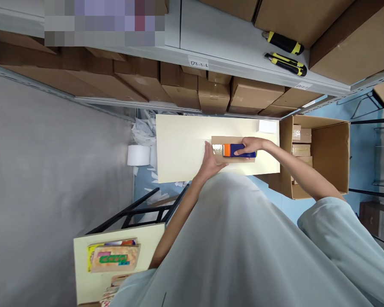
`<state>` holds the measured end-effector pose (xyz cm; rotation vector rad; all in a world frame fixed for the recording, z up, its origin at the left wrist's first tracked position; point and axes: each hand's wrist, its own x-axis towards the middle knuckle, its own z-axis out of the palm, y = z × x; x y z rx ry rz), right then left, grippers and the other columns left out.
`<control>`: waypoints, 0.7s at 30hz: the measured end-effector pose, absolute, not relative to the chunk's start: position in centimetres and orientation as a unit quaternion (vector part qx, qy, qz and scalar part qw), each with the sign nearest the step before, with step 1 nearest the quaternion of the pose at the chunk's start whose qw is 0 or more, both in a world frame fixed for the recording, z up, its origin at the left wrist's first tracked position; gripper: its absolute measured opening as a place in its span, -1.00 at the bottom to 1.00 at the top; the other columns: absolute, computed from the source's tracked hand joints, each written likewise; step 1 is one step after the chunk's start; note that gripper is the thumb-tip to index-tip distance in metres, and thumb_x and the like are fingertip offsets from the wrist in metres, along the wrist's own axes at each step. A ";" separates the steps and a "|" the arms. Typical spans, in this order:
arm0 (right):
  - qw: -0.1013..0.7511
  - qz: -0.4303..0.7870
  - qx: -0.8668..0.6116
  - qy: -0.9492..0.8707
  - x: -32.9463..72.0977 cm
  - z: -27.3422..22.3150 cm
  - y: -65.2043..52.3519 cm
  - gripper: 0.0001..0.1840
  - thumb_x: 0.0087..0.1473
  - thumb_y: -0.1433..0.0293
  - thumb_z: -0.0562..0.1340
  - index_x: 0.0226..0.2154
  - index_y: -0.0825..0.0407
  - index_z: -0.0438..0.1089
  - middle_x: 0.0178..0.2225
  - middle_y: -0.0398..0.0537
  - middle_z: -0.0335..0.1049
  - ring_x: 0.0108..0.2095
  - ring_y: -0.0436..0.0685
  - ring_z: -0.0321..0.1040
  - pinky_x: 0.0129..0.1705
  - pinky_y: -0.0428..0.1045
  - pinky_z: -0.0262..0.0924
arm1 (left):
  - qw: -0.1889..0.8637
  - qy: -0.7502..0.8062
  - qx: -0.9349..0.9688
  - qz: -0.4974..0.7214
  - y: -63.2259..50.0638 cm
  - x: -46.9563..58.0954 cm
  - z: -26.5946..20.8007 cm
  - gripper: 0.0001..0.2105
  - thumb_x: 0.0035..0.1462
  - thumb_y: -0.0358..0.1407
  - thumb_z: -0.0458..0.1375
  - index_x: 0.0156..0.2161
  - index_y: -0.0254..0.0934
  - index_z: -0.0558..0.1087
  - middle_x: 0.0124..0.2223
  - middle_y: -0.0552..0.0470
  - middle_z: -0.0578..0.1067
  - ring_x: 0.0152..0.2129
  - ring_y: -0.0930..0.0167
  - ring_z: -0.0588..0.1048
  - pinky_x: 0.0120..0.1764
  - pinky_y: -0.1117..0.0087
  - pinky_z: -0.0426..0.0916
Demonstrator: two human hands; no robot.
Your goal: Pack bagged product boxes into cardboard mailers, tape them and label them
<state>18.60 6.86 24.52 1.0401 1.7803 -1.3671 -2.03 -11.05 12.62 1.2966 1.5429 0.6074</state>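
A small flat cardboard box [233, 159] lies on the cream tabletop [182, 149] in front of me. My right hand [251, 146] is closed around a blue and orange tape dispenser [228, 150], which rests along the top of the box. Shiny clear tape [217, 149] shows on the box's left part. At that left end, my left hand [209, 162] is against the box with its fingers stretched out straight and the thumb spread along the near edge. My right palm covers the back of the dispenser.
A large open carton [334, 155] holding several small boxes stands right of the table. A white box [267, 126] sits at the far right corner. Shelves with cartons [213, 91] and two utility knives [286, 64] rise behind. A white roll [138, 155] is at left; books [115, 258] lie lower left.
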 end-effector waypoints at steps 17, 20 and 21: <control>0.324 -0.551 0.408 0.651 22.7 25.7 7.5 -0.25 -0.11 -0.34 0.46 -0.43 0.04 0.52 -0.53 -0.01 0.57 -0.44 0.18 0.54 -0.35 0.00 0.37 | 0.325 0.665 0.668 0.073 -8.3 -0.1 13.9 0.15 0.24 0.13 0.27 0.58 -0.59 -0.20 0.61 -0.53 -0.26 0.57 -0.10 -0.36 0.51 -0.17 -0.35; 0.330 -0.603 0.415 0.597 26.7 26.3 8.0 -0.20 -0.18 -0.38 0.46 -0.41 0.05 0.52 -0.50 0.04 0.61 -0.46 0.18 0.56 -0.38 0.00 0.40 | 0.336 0.664 0.661 0.090 -8.1 0.0 14.4 0.11 0.26 0.12 0.28 0.57 -0.61 -0.15 0.60 -0.57 -0.24 0.57 -0.15 -0.35 0.50 -0.19 -0.36; 0.332 -0.609 0.418 0.587 27.9 26.4 8.2 -0.19 -0.19 -0.38 0.46 -0.42 0.06 0.52 -0.50 0.06 0.62 -0.46 0.19 0.57 -0.39 0.00 0.41 | 0.339 0.664 0.660 0.093 -8.0 0.1 14.5 0.10 0.28 0.12 0.27 0.56 -0.62 -0.14 0.60 -0.58 -0.23 0.56 -0.17 -0.34 0.50 -0.20 -0.36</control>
